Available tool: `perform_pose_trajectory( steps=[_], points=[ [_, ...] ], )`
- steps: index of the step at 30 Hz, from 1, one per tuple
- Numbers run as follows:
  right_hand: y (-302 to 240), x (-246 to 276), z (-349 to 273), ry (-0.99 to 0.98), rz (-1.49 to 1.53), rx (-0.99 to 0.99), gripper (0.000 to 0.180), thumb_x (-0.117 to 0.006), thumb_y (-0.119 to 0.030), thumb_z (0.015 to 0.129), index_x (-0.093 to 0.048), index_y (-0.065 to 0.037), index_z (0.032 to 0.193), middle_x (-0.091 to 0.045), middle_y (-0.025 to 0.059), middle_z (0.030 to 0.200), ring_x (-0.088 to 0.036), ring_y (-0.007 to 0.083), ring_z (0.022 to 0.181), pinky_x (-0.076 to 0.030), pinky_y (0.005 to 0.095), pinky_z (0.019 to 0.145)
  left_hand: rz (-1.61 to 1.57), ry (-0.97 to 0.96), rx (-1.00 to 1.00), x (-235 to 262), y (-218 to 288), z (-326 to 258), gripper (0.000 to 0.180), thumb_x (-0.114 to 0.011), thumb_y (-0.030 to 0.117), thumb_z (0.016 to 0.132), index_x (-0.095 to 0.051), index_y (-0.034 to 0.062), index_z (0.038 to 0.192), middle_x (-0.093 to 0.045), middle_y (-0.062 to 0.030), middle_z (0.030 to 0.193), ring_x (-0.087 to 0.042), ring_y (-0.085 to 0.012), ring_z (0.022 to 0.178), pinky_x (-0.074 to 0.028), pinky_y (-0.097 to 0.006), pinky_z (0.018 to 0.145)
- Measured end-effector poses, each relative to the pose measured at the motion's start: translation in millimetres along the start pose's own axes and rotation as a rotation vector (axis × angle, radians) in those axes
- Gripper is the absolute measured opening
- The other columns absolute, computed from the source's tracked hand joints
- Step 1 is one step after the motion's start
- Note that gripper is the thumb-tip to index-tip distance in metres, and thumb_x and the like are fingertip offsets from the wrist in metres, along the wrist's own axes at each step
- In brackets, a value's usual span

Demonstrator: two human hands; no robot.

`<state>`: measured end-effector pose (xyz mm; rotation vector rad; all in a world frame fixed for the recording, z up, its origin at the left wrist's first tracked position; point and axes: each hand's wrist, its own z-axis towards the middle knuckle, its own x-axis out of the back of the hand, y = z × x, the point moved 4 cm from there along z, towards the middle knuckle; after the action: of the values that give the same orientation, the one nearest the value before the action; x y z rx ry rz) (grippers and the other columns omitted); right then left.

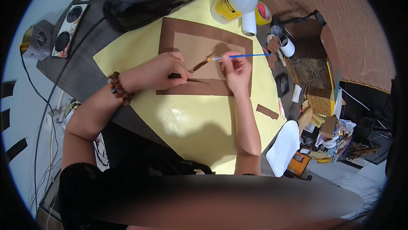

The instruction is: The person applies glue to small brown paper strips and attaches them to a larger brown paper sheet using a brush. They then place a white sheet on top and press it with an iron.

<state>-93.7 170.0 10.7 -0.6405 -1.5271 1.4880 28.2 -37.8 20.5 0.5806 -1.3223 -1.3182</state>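
My right hand (236,70) pinches a thin blue-handled paintbrush (251,55), its tip pointing left. The brush tip meets the end of a narrow dark brown strip (199,66). My left hand (163,69), with a beaded bracelet at the wrist, closes its fingers on that strip. Both hands are over a flat square piece with a wide dark brown border (221,34) and a tan middle. A thin, dark, curled line lies along its lower border. Under the piece spreads a pale yellow sheet (187,126).
A squeeze bottle (240,5), a white roll (249,24) and a tape roll (263,13) stand at the back. A black machine (144,2) is at the far left, a phone (68,30) beyond it. A brown scrap (267,111) and an open box (312,64) lie right.
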Motion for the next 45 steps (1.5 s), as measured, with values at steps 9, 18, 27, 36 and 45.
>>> perform_pose_trajectory(
  steps=[9, 18, 27, 36, 45],
  points=[
    [1.9, -7.6, 0.7, -0.148, -0.012, -0.096, 0.006, -0.067, -0.007, 0.097, -0.067, -0.002, 0.097, -0.065, 0.0006, 0.078, -0.056, 0.0057, 0.065, -0.045, 0.0213, 0.058, 0.024, 0.004, -0.001, -1.2, -1.7, 0.1, 0.002, -0.072, 0.002, 0.08, -0.073, 0.0031, 0.082, -0.076, -0.0069, 0.097, -0.059, -0.022, 0.094, -0.051, -0.033, 0.083],
    [-1.8, -18.0, -8.4, -0.143, -0.084, -0.027, 0.003, -0.068, -0.005, 0.096, -0.066, -0.003, 0.097, -0.065, -0.0005, 0.077, -0.055, 0.0042, 0.064, -0.044, 0.0196, 0.057, 0.033, 0.006, -0.015, -0.4, -0.9, 0.1, 0.004, -0.073, 0.002, 0.08, -0.073, 0.0035, 0.084, -0.077, -0.0067, 0.096, -0.059, -0.0225, 0.094, -0.051, -0.033, 0.082],
    [0.6, -6.2, -3.7, -0.025, -0.103, -0.07, 0.001, -0.067, -0.004, 0.096, -0.066, -0.002, 0.096, -0.063, -0.0012, 0.075, -0.053, 0.0044, 0.063, -0.042, 0.0206, 0.055, 0.02, -0.01, 0.013, -0.3, -2.0, 0.0, 0.006, -0.074, 0.002, 0.08, -0.074, 0.0031, 0.086, -0.076, -0.0066, 0.096, -0.059, -0.0222, 0.095, -0.05, -0.033, 0.084],
    [-9.4, 22.3, 1.5, 0.201, -0.093, -0.042, 0.009, -0.067, -0.009, 0.098, -0.07, -0.001, 0.099, -0.068, 0.0003, 0.077, -0.054, 0.0035, 0.063, -0.042, 0.0192, 0.057, 0.011, -0.013, 0.008, -0.2, -2.2, 0.1, 0.007, -0.073, 0.0, 0.078, -0.074, 0.0028, 0.085, -0.076, -0.0067, 0.096, -0.059, -0.0218, 0.095, -0.051, -0.033, 0.084],
    [-15.9, 1.5, -46.8, -0.068, -0.108, -0.031, 0.023, -0.072, 0.0, 0.091, -0.05, -0.007, 0.093, -0.07, 0.01, 0.105, -0.064, 0.0126, 0.09, -0.053, 0.0273, 0.079, -0.011, 0.046, -0.021, 0.2, -2.7, 1.0, 0.004, -0.074, 0.002, 0.078, -0.074, 0.0042, 0.082, -0.07, -0.0085, 0.086, -0.062, -0.0229, 0.089, -0.051, -0.033, 0.08]
  ],
)
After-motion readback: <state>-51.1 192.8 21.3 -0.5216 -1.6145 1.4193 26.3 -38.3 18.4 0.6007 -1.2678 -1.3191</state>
